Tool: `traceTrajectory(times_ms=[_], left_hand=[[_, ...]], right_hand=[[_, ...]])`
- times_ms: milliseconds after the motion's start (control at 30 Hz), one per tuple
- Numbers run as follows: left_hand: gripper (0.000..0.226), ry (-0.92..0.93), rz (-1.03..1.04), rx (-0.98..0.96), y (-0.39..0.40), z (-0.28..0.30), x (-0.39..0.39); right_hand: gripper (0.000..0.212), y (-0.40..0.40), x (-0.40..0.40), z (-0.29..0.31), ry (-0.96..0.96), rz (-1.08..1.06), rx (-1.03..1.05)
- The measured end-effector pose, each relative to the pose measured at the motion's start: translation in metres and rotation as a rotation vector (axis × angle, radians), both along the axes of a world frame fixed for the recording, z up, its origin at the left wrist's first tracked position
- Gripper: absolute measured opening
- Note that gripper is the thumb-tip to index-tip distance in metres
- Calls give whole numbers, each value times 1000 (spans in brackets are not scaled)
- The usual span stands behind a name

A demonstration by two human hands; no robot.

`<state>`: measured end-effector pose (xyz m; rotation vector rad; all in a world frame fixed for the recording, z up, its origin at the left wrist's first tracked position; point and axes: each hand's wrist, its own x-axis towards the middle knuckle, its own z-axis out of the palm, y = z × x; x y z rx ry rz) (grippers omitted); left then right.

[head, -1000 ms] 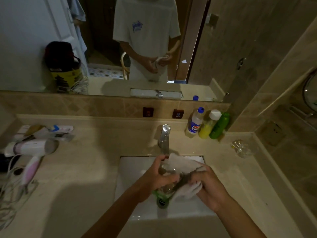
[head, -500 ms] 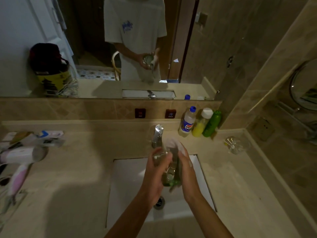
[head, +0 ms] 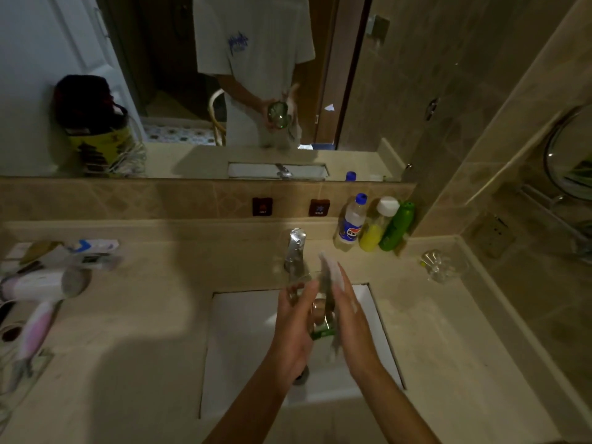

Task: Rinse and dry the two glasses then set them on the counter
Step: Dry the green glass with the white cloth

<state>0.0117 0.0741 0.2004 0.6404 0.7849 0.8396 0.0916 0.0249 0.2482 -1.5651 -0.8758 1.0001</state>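
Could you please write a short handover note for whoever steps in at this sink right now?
Left hand: grips the clear drinking glass with the green base over the white rectangular sink.
Right hand: fingers straight, pressing a white cloth against that glass.
The second clear glass lies on the beige stone counter, right of the sink, near the wall.
The chrome tap shows no running water.
Done: one glass appears set on the counter.
Left: finish drying the held glass, then set it on the counter beside the other.
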Motion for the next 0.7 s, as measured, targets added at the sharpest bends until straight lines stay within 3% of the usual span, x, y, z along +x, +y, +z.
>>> traceTrajectory(times_ms=[133, 233, 367, 467, 567, 700], left_hand=[[55, 85, -97, 61, 2, -3, -3], [72, 107, -142, -39, 3, -4, 0], [93, 129, -34, -160, 5, -10, 3], [75, 73, -32, -153, 14, -17, 1], [36, 77, -83, -129, 11, -19, 7], [59, 133, -171, -23, -5, -10, 16]], right_hand=[[41, 6, 19, 1, 207, -28, -20], [36, 4, 11, -12, 181, -26, -62], [63, -5, -5, -30, 44, -18, -90], [67, -22, -17, -39, -48, 24, -46], [61, -24, -13, -42, -73, -2, -16], [51, -7, 20, -37, 137, -96, -31]])
